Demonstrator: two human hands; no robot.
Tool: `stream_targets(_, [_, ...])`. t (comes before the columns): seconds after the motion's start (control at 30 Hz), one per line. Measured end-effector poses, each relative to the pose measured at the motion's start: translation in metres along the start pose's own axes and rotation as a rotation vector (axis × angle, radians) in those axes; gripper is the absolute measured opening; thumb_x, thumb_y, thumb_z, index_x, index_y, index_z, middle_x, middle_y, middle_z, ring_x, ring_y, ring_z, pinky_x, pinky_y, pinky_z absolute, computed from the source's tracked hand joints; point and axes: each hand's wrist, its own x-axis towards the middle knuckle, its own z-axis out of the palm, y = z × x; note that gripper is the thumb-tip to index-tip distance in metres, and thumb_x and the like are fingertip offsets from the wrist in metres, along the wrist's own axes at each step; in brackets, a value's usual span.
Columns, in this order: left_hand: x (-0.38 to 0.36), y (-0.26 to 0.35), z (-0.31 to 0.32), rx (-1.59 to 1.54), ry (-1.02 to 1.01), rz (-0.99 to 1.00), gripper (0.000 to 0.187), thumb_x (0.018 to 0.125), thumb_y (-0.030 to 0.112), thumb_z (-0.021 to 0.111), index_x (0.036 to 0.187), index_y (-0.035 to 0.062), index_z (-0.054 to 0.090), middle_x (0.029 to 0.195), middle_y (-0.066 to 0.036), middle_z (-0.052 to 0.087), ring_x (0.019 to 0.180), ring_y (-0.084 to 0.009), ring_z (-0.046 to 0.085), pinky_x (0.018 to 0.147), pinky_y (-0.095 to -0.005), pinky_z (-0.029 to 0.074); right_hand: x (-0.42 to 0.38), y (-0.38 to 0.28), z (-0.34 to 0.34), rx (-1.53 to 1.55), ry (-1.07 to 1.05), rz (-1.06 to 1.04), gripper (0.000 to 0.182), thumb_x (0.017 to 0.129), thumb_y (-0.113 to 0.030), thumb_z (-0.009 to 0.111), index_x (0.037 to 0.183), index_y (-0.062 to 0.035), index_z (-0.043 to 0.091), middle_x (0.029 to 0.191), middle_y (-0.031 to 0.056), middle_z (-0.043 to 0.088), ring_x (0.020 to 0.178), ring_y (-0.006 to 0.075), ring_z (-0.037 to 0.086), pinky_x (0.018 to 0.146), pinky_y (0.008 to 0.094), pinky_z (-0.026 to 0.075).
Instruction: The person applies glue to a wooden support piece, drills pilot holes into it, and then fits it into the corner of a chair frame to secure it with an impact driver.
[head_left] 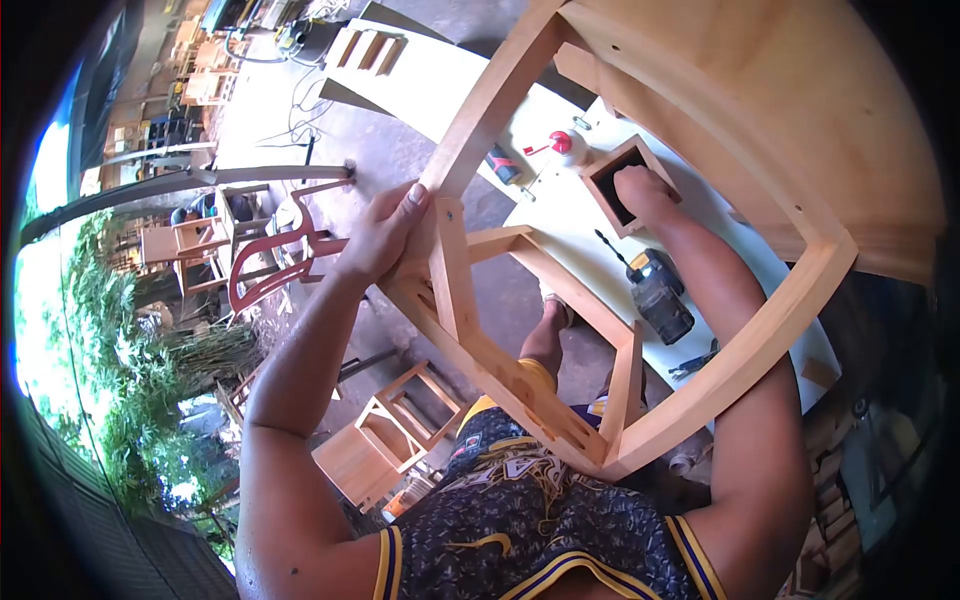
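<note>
My left hand is closed around a joint of a light wooden chair frame, thumb on top. The frame is tilted up in front of my chest, with slots and small holes in its lower rail. My right arm passes beneath the frame's side rail. At its end my right hand reaches into a small open wooden box on a white work surface; its fingers are hidden inside. Beside the box lies a cordless drill with a dark bit. A white bottle with a red cap stands near the box.
The white work surface holds a red-and-black tool and several wood blocks. A large wooden panel rises at the right. Red plastic chair, wooden chair parts and a vacuum-like machine stand on the floor.
</note>
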Motion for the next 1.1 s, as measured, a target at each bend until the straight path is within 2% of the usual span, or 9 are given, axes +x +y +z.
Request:
stream_targets(0.3, [-0.006, 0.012, 0.014, 0.146, 0.258, 0.276, 0.051, 0.101, 0.043, 0.044, 0.123, -0.0014, 0.058, 0.106, -0.009, 0.064, 0.100, -0.0146, 0.057, 0.091, -0.0290, 0.044, -0.030, 0.001, -0.022, 0.035, 0.030, 0.016, 0.025, 0.092, -0.010, 0.050, 0.102, -0.0017, 0.071, 0.108, 0.0197, 0.068, 0.100, 0.0320, 0.068, 0.083, 0.0443, 0.056])
stream_targets(0.37, [-0.009, 0.010, 0.014, 0.292, 0.403, 0.375, 0.051, 0.100, 0.042, 0.048, 0.127, -0.0002, 0.055, 0.116, -0.014, 0.062, 0.106, -0.0189, 0.059, 0.095, -0.0320, 0.044, -0.035, 0.006, -0.014, 0.123, 0.174, -0.010, 0.020, 0.090, -0.007, 0.051, 0.101, -0.0011, 0.066, 0.101, 0.0180, 0.067, 0.101, 0.0350, 0.066, 0.083, 0.0536, 0.054])
stream_targets(0.63, [-0.035, 0.012, 0.041, 0.537, 0.730, 0.733, 0.041, 0.079, 0.002, 0.063, 0.120, 0.0053, 0.058, 0.127, -0.016, 0.055, 0.121, -0.0322, 0.052, 0.104, -0.0422, 0.041, -0.023, 0.027, 0.017, 0.218, 0.372, -0.153, 0.014, 0.081, -0.003, 0.056, 0.095, -0.0054, 0.056, 0.096, 0.0170, 0.064, 0.093, 0.0383, 0.063, 0.082, 0.0493, 0.051])
stream_targets(0.77, [-0.056, 0.023, 0.075, 0.643, 0.610, 0.828, 0.037, 0.086, 0.016, 0.066, 0.119, 0.0025, 0.059, 0.128, -0.018, 0.055, 0.122, -0.0308, 0.051, 0.102, -0.0420, 0.041, -0.031, 0.032, 0.013, 0.240, 0.394, -0.209, 0.008, 0.082, -0.005, 0.055, 0.091, -0.0051, 0.056, 0.096, 0.0186, 0.064, 0.088, 0.0384, 0.063, 0.079, 0.0484, 0.051])
stream_targets(0.8, [-0.061, 0.032, 0.087, 0.677, 0.604, 0.837, 0.041, 0.073, 0.005, 0.073, 0.113, 0.0056, 0.063, 0.121, -0.015, 0.059, 0.114, -0.0336, 0.056, 0.095, -0.0429, 0.047, -0.034, 0.032, 0.013, 0.254, 0.436, -0.234, 0.006, 0.083, -0.005, 0.055, 0.089, -0.0048, 0.056, 0.095, 0.0189, 0.065, 0.085, 0.0384, 0.063, 0.076, 0.0474, 0.051])
stream_targets(0.9, [-0.064, 0.045, 0.110, 0.729, 0.436, 0.747, 0.042, 0.073, 0.009, 0.075, 0.113, 0.0058, 0.063, 0.119, -0.015, 0.060, 0.112, -0.0348, 0.056, 0.093, -0.0433, 0.047, -0.065, 0.027, -0.024, 0.504, 0.342, -0.156, 0.003, 0.084, -0.006, 0.056, 0.084, -0.0037, 0.054, 0.092, 0.0199, 0.065, 0.077, 0.0398, 0.061, 0.070, 0.0451, 0.051])
stream_targets(0.97, [-0.051, 0.045, 0.122, 0.758, 0.392, 0.699, 0.044, 0.075, 0.016, 0.076, 0.116, 0.0064, 0.062, 0.119, -0.015, 0.059, 0.111, -0.0357, 0.055, 0.093, -0.0434, 0.047, -0.074, 0.029, -0.032, 0.557, 0.429, -0.156, 0.012, 0.088, -0.014, 0.058, 0.082, -0.0040, 0.058, 0.085, 0.0121, 0.069, 0.073, 0.0315, 0.067, 0.065, 0.0413, 0.053])
stream_targets(1.03, [-0.037, 0.050, 0.138, 0.862, 0.326, 0.637, 0.046, 0.077, 0.022, 0.075, 0.118, 0.0075, 0.061, 0.120, -0.015, 0.059, 0.114, -0.0363, 0.053, 0.094, -0.0444, 0.045, -0.089, 0.029, -0.043, 1.199, 0.216, -0.346, 0.015, 0.091, -0.017, 0.060, 0.085, -0.0037, 0.060, 0.081, 0.0060, 0.067, 0.070, 0.0181, 0.065, 0.062, 0.0334, 0.052])
stream_targets(1.1, [-0.023, 0.056, 0.152, 0.959, 0.328, 0.634, 0.051, 0.081, 0.027, 0.073, 0.126, 0.0065, 0.058, 0.121, -0.016, 0.060, 0.111, -0.0350, 0.057, 0.094, -0.0434, 0.047, -0.110, 0.025, -0.058, 1.232, 0.136, -0.477, 0.018, 0.093, -0.022, 0.062, 0.090, -0.0036, 0.062, 0.079, 0.0014, 0.063, 0.070, 0.0083, 0.060, 0.060, 0.0265, 0.049])
